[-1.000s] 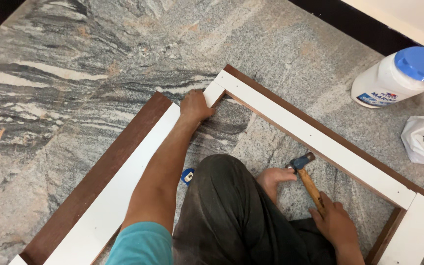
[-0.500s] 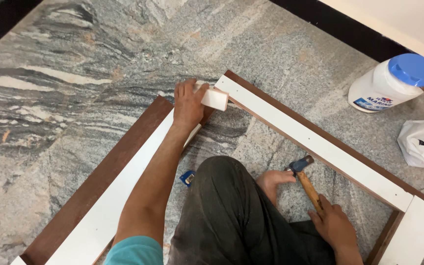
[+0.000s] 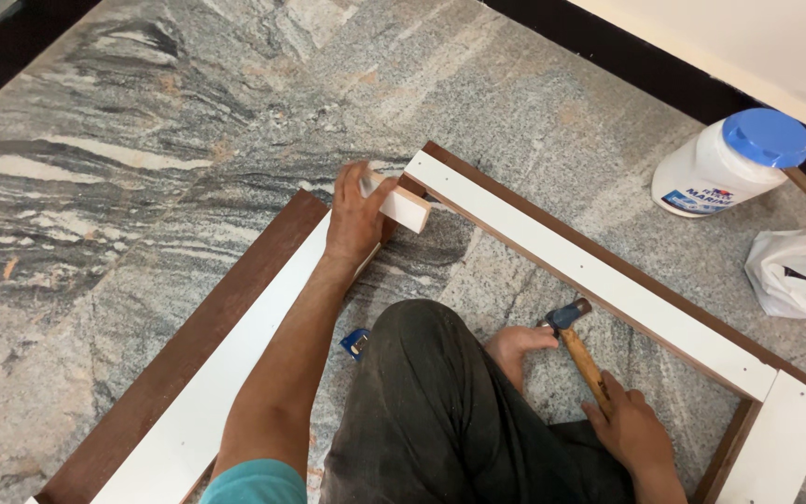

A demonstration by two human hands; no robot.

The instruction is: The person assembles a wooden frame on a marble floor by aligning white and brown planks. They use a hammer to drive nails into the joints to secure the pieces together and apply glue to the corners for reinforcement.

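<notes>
On granite floor, left hand [image 3: 356, 217] grasping white board end [image 3: 401, 203], right hand [image 3: 629, 431] gripping hammer [image 3: 578, 345], handle partly hidden

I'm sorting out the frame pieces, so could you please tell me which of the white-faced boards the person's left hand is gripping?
The left hand grips the end of the white board running toward the lower left. The other long board, toward the right, lies untouched on the floor.

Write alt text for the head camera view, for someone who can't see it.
Seen from above, a person crouching on a grey stone floor grips the end of a long white-faced board with the left hand and holds a wooden-handled hammer in the right hand. A second board runs diagonally to the right, near a white jar with a blue lid and a white bag.
</notes>
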